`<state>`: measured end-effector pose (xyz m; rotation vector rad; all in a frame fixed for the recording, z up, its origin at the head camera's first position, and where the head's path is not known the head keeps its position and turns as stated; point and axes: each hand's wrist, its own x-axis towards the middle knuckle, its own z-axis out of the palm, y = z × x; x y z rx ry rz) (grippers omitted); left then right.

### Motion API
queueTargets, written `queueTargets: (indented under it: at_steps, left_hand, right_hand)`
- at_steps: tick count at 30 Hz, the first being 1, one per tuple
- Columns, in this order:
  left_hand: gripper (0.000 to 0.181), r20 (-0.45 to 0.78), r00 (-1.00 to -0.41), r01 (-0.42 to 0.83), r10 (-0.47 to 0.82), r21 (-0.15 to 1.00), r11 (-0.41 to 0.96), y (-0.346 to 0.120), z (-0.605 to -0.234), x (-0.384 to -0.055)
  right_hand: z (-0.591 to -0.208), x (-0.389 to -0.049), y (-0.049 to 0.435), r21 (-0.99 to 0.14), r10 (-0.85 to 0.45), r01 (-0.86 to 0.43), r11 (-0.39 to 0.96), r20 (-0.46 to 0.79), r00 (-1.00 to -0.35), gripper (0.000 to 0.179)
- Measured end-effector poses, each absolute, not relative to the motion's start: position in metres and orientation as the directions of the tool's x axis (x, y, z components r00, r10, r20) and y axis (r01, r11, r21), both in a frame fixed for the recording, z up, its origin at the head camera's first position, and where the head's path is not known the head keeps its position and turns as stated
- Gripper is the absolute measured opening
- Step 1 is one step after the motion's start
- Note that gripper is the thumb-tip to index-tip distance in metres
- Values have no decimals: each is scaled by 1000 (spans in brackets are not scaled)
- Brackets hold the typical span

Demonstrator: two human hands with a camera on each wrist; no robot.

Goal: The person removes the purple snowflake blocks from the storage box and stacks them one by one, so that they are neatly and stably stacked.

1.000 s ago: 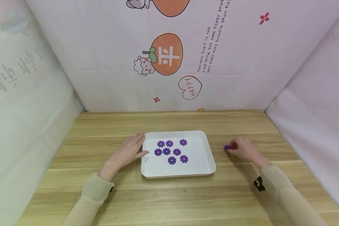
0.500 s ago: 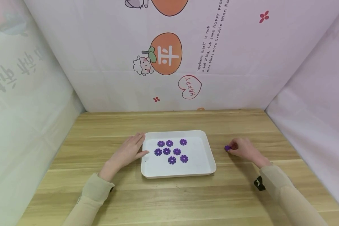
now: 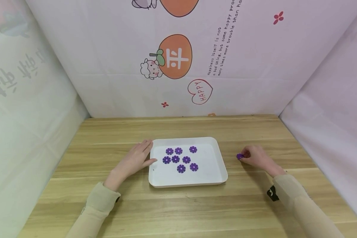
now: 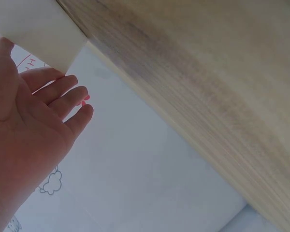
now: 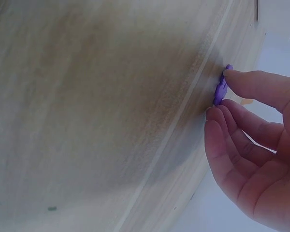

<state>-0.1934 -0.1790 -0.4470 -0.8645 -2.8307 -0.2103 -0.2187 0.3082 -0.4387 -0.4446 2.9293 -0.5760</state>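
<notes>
My right hand point(image 3: 257, 158) pinches a purple snowflake-shaped disc point(image 5: 222, 89) between thumb and fingers, close over the wooden table to the right of the tray. In the right wrist view the disc appears edge-on, partly covered by the fingertips. My left hand point(image 3: 137, 158) rests at the left rim of a white tray point(image 3: 205, 178), its fingers straight and its thumb reaching over the edge. In the left wrist view the left hand point(image 4: 34, 111) touches the tray's corner point(image 4: 48, 43). Several matching purple discs point(image 3: 175, 159) lie flat inside the tray, mostly toward its left and middle.
A wooden table point(image 3: 172, 211) spreads around the tray on all sides. White printed cloth point(image 3: 241, 66) hangs behind it, with more cloth along the left and right. A tiny dark mark point(image 5: 51, 209) shows on the tabletop.
The purple disc has turned slightly in the right hand's fingertips. The left hand, the tray and the discs in it have stayed in place.
</notes>
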Motion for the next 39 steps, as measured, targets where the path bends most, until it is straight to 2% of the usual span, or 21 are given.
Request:
queueTargets:
  at_steps: [24, 39]
  left_hand:
    - [73, 220, -809, 572, 546, 80, 816, -179, -447, -193]
    - [74, 213, -812, 569, 544, 81, 818, -179, -446, -192]
  right_hand:
    - [-424, -217, 305, -391, -320, -283, 876, -31, -947, 23]
    - [-407, -213, 282, -389, -336, -313, 866, 11, -942, 24]
